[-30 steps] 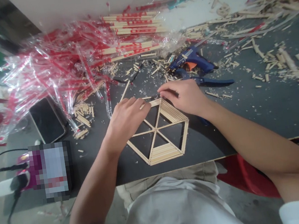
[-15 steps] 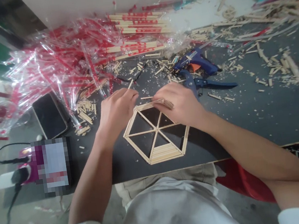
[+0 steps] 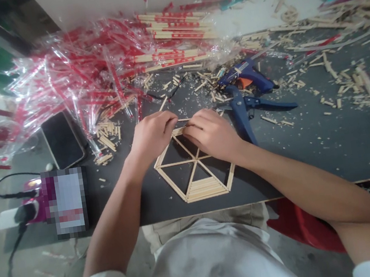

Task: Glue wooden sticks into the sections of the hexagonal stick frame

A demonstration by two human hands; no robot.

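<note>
A hexagonal frame of thin wooden sticks point(image 3: 207, 189) with spokes lies flat on the dark table, its near wedge partly filled with parallel sticks. My left hand point(image 3: 153, 136) is closed, thumb and fingers pinched together beside the frame's far left corner. Curled over the far edge is my right hand point(image 3: 214, 132), its fingers closed; whatever they hold is hidden from me. A thin stick point(image 3: 184, 120) shows between the hands, just beyond the frame. Another stick point(image 3: 163, 104) juts out behind my left hand; I cannot tell whether the hand grips it.
Blue cutting pliers point(image 3: 244, 114) and a blue glue gun point(image 3: 254, 76) lie beyond my right hand. Red-and-clear wrappers point(image 3: 83, 75) and packed sticks point(image 3: 184, 33) are heaped at the back. A phone point(image 3: 63, 141) and a purple power strip point(image 3: 44, 199) sit left. Stick offcuts point(image 3: 346, 84) litter the right.
My right hand has turned and moved slightly left and nearer; the short sticks seen in its fingers are now out of sight. The pliers show more. My left hand has shifted slightly right.
</note>
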